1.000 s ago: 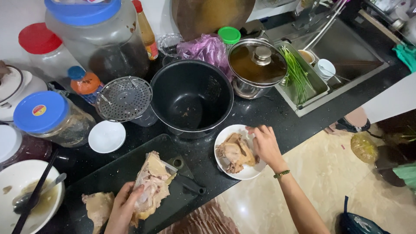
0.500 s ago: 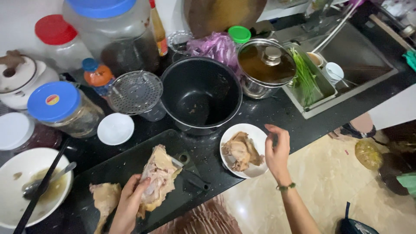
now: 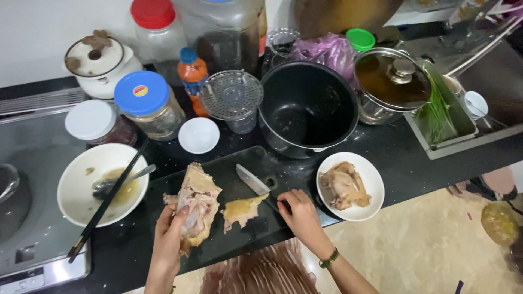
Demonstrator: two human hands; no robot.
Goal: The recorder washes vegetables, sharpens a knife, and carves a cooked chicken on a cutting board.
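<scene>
Left hand (image 3: 173, 235) grip is clamped around a cooked chicken piece (image 3: 195, 206), lifted over the black cutting board (image 3: 229, 256). Right hand (image 3: 301, 215) grip is closed on the knife (image 3: 253, 180) handle, blade lying flat on the board beside a smaller meat piece (image 3: 242, 209). The board's near edge sits at the counter (image 3: 392, 155) edge; a white plate of chicken (image 3: 366, 209) lies just right of it, and a bowl with chopsticks (image 3: 81, 201) left.

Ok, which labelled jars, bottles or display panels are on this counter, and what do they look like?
Blue-lidded jar: left of strainer, round glass, small round yellow and red sticker on lid.
Orange bottle: behind it, blue cap.
Red-lidded jar: back row, clear.
Cooktop panel: bottom left, grey, too small to tell.
</scene>
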